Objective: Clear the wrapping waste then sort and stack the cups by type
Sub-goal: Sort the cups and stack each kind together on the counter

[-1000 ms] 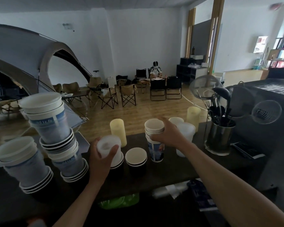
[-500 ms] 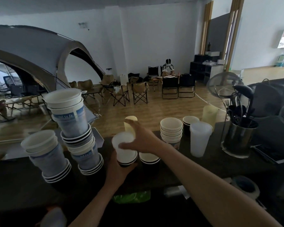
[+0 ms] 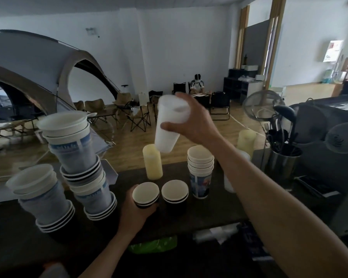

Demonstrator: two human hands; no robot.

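Fingers (image 3: 169, 126) of right hand (image 3: 191, 123) are wrapped round a frosted plastic cup (image 3: 168, 125), thumb on the near wall, rest on the far wall up by the rim. Cup is in the air, tilted, above and just behind the yellow cup stack (image 3: 153, 162) on the surface (image 3: 209, 215). Left hand (image 3: 135, 213) clamps the black paper cup stack (image 3: 146, 195) low on its wall, pinning it down on the surface.

Handling guess: plastic cup is near weightless, thin wall, flexes if squeezed mid-body — the rim band is the stiff part, so the high grip looks right. Smooth wall, probably slick; light pinch, not a crush. Cracks before it dents, I'd say.

Paper cups: light, stiffer at the rolled rim and base, soft in between. Nested ones tend to stick — hold the lower cup when lifting the top.

Where it goes, likely: a similar translucent cup sits to the right, mostly hidden behind my forearm, so can't confirm the type.

Risks:
- second black stack (image 3: 175, 192) and printed cup stack (image 3: 201, 171) sit close under the arm's path
- mixed towers at left (image 3: 82, 163) and (image 3: 42, 195) lean, look tippy — still need sorting
- clear wrapping (image 3: 215, 232) and green wrapper (image 3: 153, 244) remain on the lower ledge, not cleared
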